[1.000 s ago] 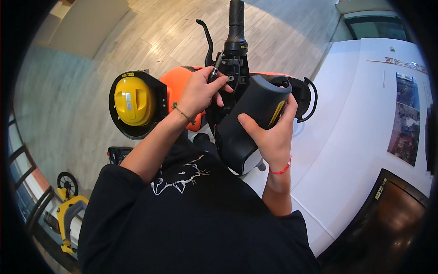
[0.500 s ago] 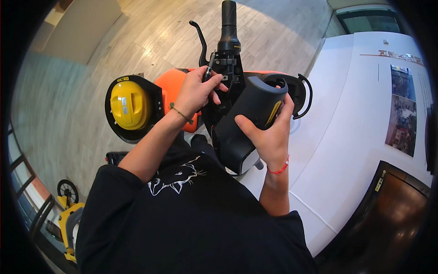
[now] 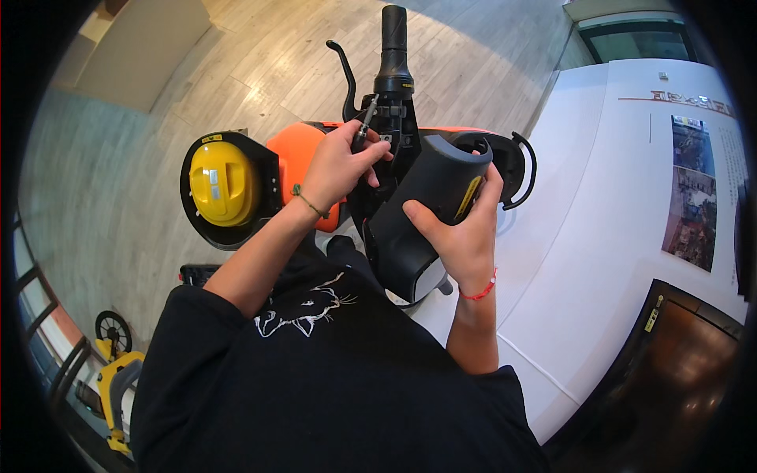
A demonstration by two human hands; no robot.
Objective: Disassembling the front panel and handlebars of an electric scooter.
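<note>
- Left hand (image 3: 344,162) pinches a slim tool (image 3: 367,118), tip up beside the handlebar (image 3: 395,67).
- Right hand (image 3: 464,236) clasps the black cover (image 3: 422,189), thumb on top.
- Cover sits tilted, right of the tool.
- Orange panel (image 3: 292,150) shows behind the left wrist.

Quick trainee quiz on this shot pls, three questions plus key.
1. Which hand holds the thin tool, and which the black cover?
2. True or false: the red bracelet is on the right wrist.
3. Fill in: in the picture, the lever lies to the ____ of the grip.

Key:
1. The left hand holds the tool, the right hand the cover.
2. True.
3. left
</note>
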